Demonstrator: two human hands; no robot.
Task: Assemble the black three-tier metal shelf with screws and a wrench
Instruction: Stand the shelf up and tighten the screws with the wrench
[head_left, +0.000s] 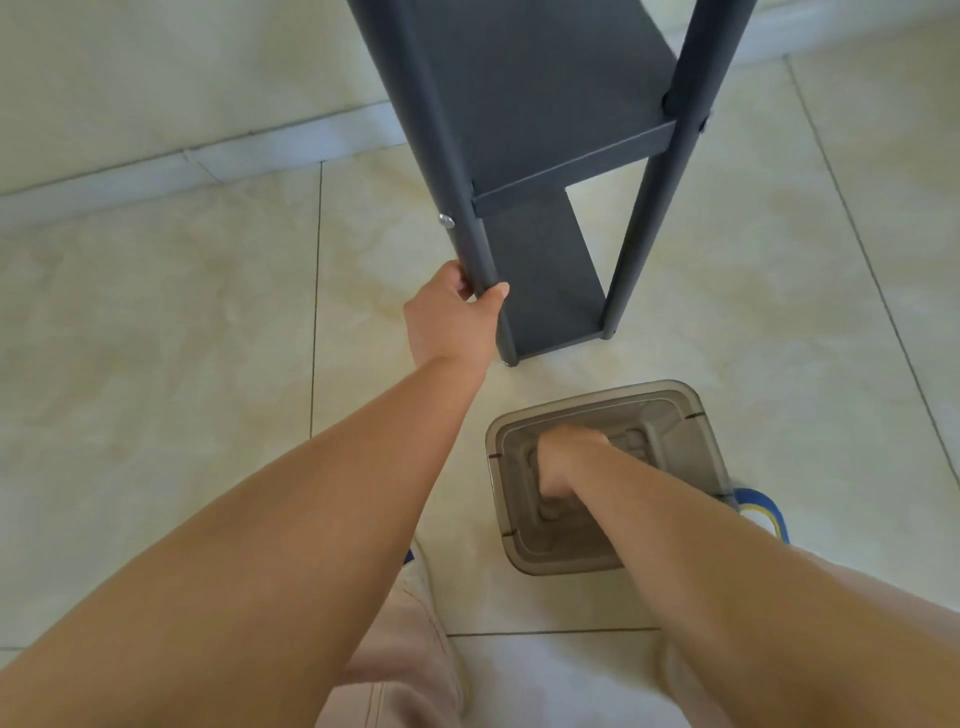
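The black metal shelf (540, 104) stands upright on a pale tiled floor (156, 338), seen from above by a person looking down past their own arms. Two flat tiers show between round black posts, and the nearest post (470, 223) carries a silver screw head (445, 221) just below the middle tier's corner. The left hand (454, 317) grips this post low down, fingers and thumb wrapped around it, just above the bottom tier (545, 291). The right hand (563, 462) reaches down into a translucent grey plastic bin (675, 415) on the floor just in front of the shelf; its fingers look curled, but whether they hold a screw, the wrench or nothing cannot be told. The shelf looks stiff and moderately light, likely easy to tip or slide with one hand, and its smooth painted tubes could be slippery, so a full wrap around a post near a joint seems the steadiest hold. The thin tier edges look hard and possibly sharp, so they are better avoided. The bin sits near the shelf's front feet, which leaves little room there, and a white skirting (208, 161) runs along the wall to the left behind. Open floor lies to the left and right. A blue and yellow object (769, 512) peeks out beside the bin.
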